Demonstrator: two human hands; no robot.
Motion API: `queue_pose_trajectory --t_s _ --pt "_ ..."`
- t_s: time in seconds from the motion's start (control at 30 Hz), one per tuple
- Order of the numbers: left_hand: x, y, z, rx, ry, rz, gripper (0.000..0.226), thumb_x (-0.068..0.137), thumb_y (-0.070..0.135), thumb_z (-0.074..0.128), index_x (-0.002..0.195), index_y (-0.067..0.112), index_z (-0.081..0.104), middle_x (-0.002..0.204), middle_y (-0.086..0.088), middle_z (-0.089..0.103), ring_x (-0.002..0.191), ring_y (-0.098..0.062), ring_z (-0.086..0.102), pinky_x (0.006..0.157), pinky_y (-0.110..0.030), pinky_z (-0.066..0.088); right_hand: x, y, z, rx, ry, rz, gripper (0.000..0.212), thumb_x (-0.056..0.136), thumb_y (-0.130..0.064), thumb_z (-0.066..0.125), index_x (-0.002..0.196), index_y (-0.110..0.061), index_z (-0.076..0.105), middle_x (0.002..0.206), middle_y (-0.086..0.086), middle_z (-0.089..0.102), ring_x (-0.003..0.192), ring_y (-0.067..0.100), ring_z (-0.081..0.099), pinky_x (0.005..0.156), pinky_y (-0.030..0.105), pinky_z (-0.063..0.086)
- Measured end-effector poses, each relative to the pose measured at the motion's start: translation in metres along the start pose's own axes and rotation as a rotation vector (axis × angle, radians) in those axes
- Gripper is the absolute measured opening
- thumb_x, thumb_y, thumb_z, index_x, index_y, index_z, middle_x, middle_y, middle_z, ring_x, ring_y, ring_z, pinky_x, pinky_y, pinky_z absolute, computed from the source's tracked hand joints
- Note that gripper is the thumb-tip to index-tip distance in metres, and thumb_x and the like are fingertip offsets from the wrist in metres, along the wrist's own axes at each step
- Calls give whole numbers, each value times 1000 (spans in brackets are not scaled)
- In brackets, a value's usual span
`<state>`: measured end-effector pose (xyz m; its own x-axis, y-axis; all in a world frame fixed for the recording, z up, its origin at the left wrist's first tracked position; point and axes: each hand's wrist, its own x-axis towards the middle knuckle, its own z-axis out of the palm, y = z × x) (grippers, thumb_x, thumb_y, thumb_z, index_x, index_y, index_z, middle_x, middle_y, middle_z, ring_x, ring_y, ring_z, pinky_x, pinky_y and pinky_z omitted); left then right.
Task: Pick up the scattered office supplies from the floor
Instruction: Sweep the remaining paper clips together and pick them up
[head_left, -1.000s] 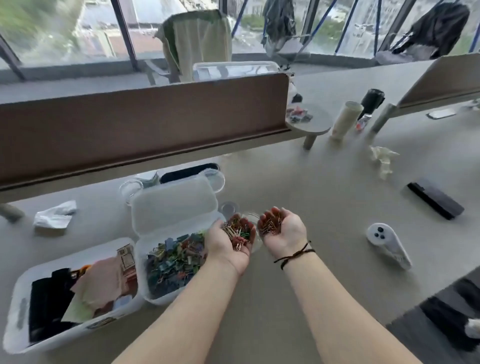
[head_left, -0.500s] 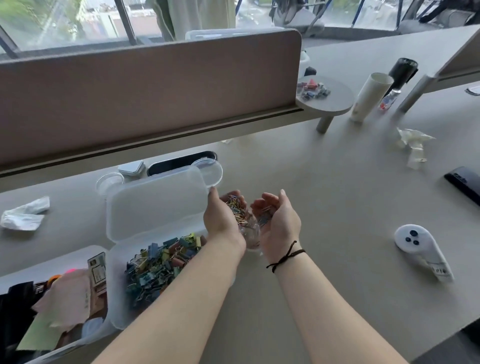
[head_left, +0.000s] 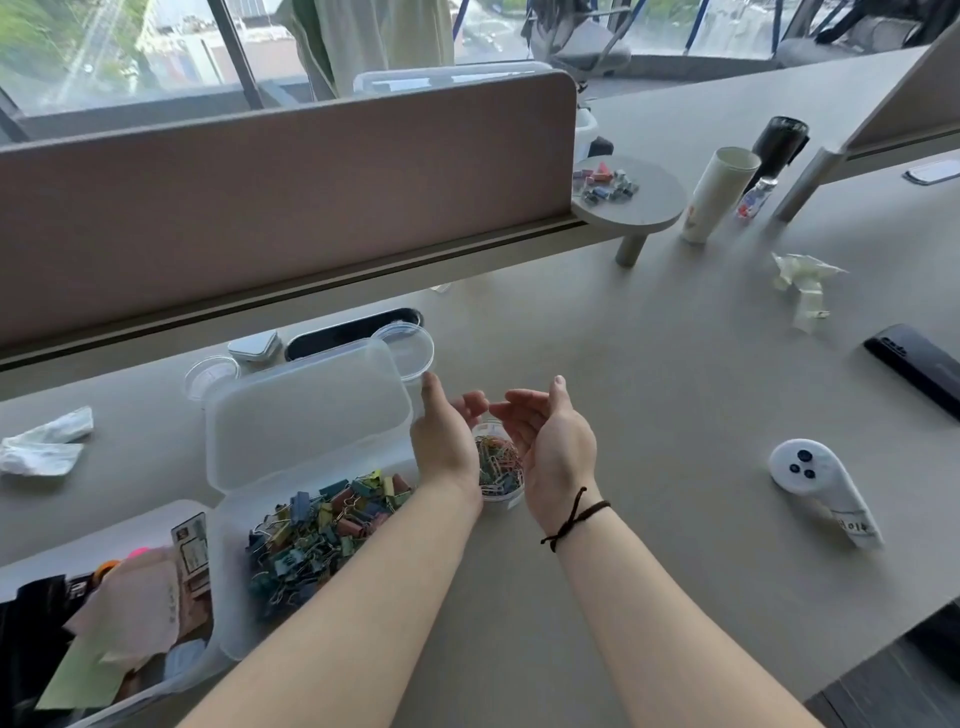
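Frame centre: my left hand (head_left: 447, 441) and right hand (head_left: 553, 447), fingers loosely spread, flank the tub (head_left: 500, 475) of paper clips (head_left: 497, 462), lid (head_left: 410, 349) still off.

A brown divider panel (head_left: 285, 197) stands along the far edge of the grey tabletop (head_left: 649, 395). A white controller (head_left: 821, 488) lies at right, a black flat case (head_left: 914, 366) beyond it. Crumpled paper (head_left: 802, 286) lies near a white cylindrical cup (head_left: 719, 195) and a black bottle (head_left: 779, 143). A crumpled tissue (head_left: 44, 441) lies at far left.
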<state>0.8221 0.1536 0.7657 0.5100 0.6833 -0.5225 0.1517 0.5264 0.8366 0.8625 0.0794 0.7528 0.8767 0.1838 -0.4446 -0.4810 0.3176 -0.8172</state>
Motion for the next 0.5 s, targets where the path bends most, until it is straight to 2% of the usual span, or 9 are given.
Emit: queue_pose_trajectory --t_s 0.1,0.2,0.27,0.37,0.5 --pt "-4 1 -8 29 -44 6 66 105 58 31 91 9 73 93 -6 78 100 -19 71 99 -32 48 -7 -4 -1 -42 22 -18 57 108 -38 35 83 -1 70 79 18 73 78 24 71 86 34 54" --pt "-17 10 -23 23 -83 -1 63 105 59 32 96 11 73 101 -6 78 104 -16 71 105 -34 47 -20 -10 -3 -41 62 -20 55 109 -38 34 87 -2 70 82 17 74 82 25 71 86 35 54" --pt "-29 23 -38 -9 -133 -51 59 106 55 36 97 8 71 98 -7 77 98 -19 70 99 -33 48 -36 -14 -5 -9 82 -6 51 108 -36 35 90 -2 69 81 15 73 81 26 71 82 34 55" --pt "-52 43 -72 -56 -225 -93 47 107 43 40 93 9 69 83 -8 73 80 -21 66 85 -35 48 -75 -9 -7 49 115 40 42 108 -31 38 91 -4 65 75 12 71 76 26 70 77 33 55" --pt "-81 56 -143 -23 -343 -114 35 106 31 46 86 10 67 68 -6 67 67 -20 61 75 -33 49 -154 19 -7 88 189 31 32 107 -26 42 92 -7 63 78 11 68 72 25 67 74 34 55"
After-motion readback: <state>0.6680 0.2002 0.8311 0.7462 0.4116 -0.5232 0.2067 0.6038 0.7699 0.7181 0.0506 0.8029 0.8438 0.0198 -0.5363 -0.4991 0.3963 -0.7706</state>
